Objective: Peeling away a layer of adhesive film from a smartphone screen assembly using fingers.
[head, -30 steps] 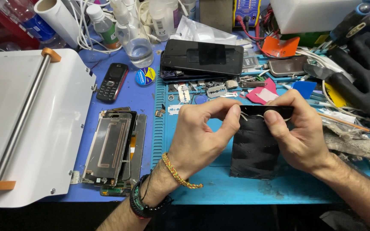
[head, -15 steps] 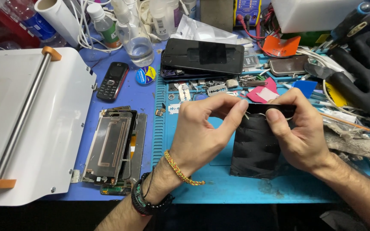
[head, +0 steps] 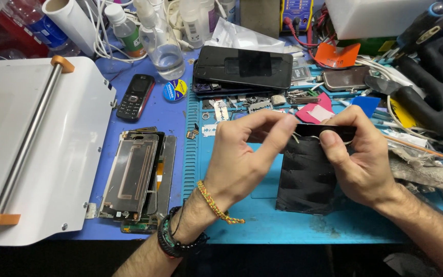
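Cluttered blue mat (head: 262, 225) covers the bench. Both hands meet over its middle: the left hand (head: 242, 159) and right hand (head: 357, 159) each pinch the top edge of a black panel (head: 306, 179), fingertips pressed together on it, with a thin pale wire between them. That panel stands tilted, its lower edge on the mat. Just left lies an opened phone (head: 134, 177); beyond it, a white machine (head: 32, 149). A small keypad phone (head: 135, 96) and a dark phone (head: 244, 66) lie farther back, with a black glove (head: 439, 87) at right.
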